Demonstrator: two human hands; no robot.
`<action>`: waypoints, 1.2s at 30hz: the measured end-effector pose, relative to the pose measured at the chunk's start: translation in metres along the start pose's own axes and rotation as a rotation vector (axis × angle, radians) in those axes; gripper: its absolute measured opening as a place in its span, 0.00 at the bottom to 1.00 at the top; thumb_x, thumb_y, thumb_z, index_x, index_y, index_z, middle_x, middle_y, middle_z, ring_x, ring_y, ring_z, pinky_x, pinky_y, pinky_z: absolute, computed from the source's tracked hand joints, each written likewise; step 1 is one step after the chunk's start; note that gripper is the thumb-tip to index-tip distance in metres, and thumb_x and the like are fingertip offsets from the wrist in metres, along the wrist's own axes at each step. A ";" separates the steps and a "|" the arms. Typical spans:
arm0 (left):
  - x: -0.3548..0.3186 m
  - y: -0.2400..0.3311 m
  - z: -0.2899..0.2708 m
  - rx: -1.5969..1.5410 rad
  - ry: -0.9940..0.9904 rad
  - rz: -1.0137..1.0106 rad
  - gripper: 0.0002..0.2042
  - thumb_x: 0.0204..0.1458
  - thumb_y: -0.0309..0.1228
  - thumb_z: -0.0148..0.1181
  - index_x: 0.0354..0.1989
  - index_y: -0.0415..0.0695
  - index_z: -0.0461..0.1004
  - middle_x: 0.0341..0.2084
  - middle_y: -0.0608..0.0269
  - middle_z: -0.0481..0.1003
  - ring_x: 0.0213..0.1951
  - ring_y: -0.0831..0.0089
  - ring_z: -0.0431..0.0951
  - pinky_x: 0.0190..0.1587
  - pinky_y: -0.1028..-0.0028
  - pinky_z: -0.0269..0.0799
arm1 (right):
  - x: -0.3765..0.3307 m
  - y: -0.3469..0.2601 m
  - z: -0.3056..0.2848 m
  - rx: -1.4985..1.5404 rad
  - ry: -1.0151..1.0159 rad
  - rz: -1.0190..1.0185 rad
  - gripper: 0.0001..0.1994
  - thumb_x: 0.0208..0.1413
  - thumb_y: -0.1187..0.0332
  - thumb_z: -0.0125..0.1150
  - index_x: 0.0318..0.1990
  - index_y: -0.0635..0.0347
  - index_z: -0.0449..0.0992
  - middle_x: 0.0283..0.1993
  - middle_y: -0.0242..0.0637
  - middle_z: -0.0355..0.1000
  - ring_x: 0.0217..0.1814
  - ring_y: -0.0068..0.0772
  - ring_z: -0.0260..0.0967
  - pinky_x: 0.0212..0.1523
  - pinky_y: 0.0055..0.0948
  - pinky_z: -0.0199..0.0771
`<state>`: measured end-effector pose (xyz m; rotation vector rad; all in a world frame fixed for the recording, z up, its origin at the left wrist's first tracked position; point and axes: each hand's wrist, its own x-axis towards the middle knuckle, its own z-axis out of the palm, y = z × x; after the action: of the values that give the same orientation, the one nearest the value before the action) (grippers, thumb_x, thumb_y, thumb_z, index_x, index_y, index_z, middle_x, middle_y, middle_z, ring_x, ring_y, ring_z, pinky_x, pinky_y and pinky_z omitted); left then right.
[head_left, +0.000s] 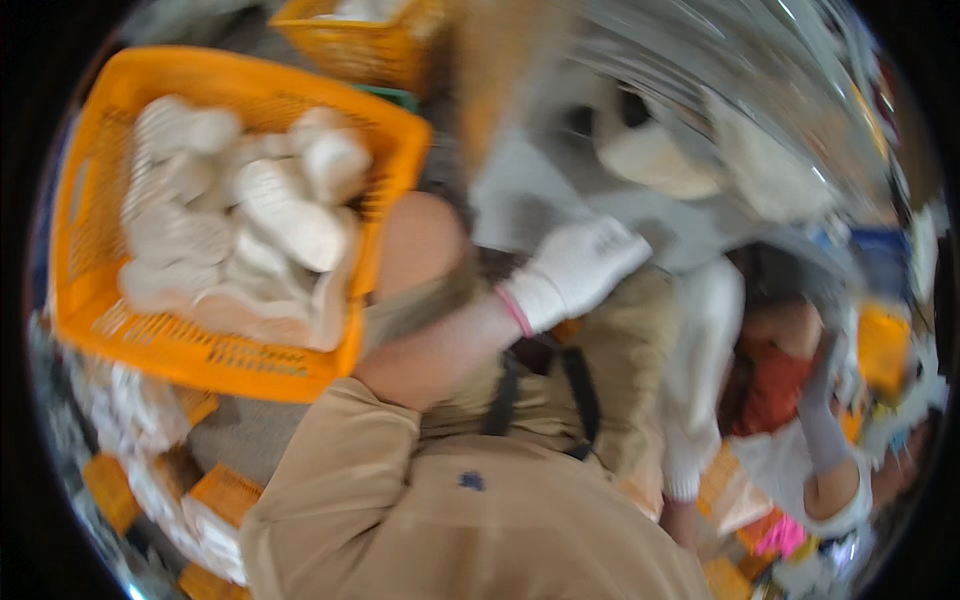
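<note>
My left hand (582,270), in a white knit glove with a pink cuff edge, hovers over my lap beside a grey surface (530,190). Its fingers look curled together, and whatever they may hold is hidden. Lower right, my right hand (690,455), also in a white glove, is closed on a long white piece shaped like a shoe sole (708,320). Motion blurs its fingers. To my left, an orange plastic basket (215,365) contains several white and beige sole-shaped pieces (290,215), piled loosely.
Clear plastic sheeting (740,70) and pale pieces (655,160) lie over the grey surface. Another orange basket (365,45) stands beyond the first. At right sits another person in a grey glove (822,420). Orange containers and white bags (130,400) crowd the lower left.
</note>
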<state>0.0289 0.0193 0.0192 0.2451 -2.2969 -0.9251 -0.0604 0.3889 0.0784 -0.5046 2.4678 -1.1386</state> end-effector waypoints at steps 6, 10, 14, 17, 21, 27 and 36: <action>-0.047 -0.042 -0.185 0.496 0.645 -0.624 0.27 0.54 0.32 0.74 0.59 0.33 0.71 0.41 0.45 0.79 0.49 0.51 0.80 0.60 0.56 0.72 | -0.004 0.053 -0.034 -0.950 -0.273 0.241 0.28 0.51 0.55 0.75 0.54 0.69 0.82 0.53 0.58 0.79 0.60 0.59 0.77 0.62 0.51 0.77; -0.084 -0.128 -0.237 0.512 0.238 -0.900 0.32 0.51 0.44 0.77 0.56 0.34 0.74 0.44 0.40 0.82 0.48 0.45 0.83 0.54 0.55 0.78 | 0.045 0.037 -0.009 -0.493 -0.111 -0.112 0.20 0.54 0.65 0.73 0.51 0.71 0.81 0.51 0.52 0.80 0.58 0.52 0.78 0.59 0.43 0.78; -0.135 -0.125 -0.275 0.465 0.796 -0.813 0.31 0.52 0.47 0.77 0.53 0.31 0.78 0.48 0.43 0.84 0.49 0.60 0.86 0.51 0.63 0.81 | 0.071 -0.016 0.024 -0.265 -0.197 -0.190 0.22 0.56 0.75 0.71 0.58 0.70 0.80 0.54 0.50 0.80 0.60 0.47 0.78 0.62 0.40 0.76; -0.156 -0.080 -0.315 0.046 1.190 -0.865 0.23 0.61 0.38 0.71 0.56 0.33 0.78 0.47 0.54 0.83 0.47 0.65 0.84 0.50 0.64 0.80 | 0.056 -0.078 0.054 -0.365 -0.243 -0.488 0.23 0.56 0.75 0.71 0.60 0.70 0.79 0.55 0.49 0.80 0.62 0.46 0.77 0.64 0.38 0.75; -0.135 0.009 -0.317 -0.496 1.477 -0.581 0.15 0.70 0.34 0.59 0.57 0.36 0.78 0.49 0.59 0.82 0.49 0.68 0.83 0.54 0.65 0.81 | 0.024 -0.155 0.114 -0.252 -0.296 -0.776 0.26 0.52 0.69 0.74 0.60 0.65 0.78 0.63 0.56 0.73 0.67 0.66 0.69 0.70 0.55 0.68; -0.083 0.076 -0.163 -0.950 0.648 -0.901 0.21 0.71 0.42 0.58 0.63 0.39 0.74 0.54 0.62 0.79 0.55 0.72 0.78 0.60 0.73 0.76 | 0.035 -0.165 0.121 -0.175 -0.262 -1.193 0.22 0.60 0.60 0.69 0.61 0.55 0.80 0.71 0.56 0.67 0.74 0.73 0.63 0.72 0.64 0.66; 0.030 0.068 0.045 -1.556 0.156 -1.082 0.20 0.62 0.30 0.69 0.59 0.35 0.76 0.50 0.59 0.80 0.52 0.68 0.81 0.57 0.65 0.77 | 0.033 -0.115 0.036 0.320 -0.156 0.095 0.19 0.69 0.77 0.53 0.65 0.68 0.74 0.59 0.43 0.79 0.61 0.37 0.76 0.63 0.36 0.77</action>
<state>-0.0183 0.0828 0.0548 0.7752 -0.6025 -2.6789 -0.0532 0.2806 0.1405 -0.3622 2.1013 -1.3650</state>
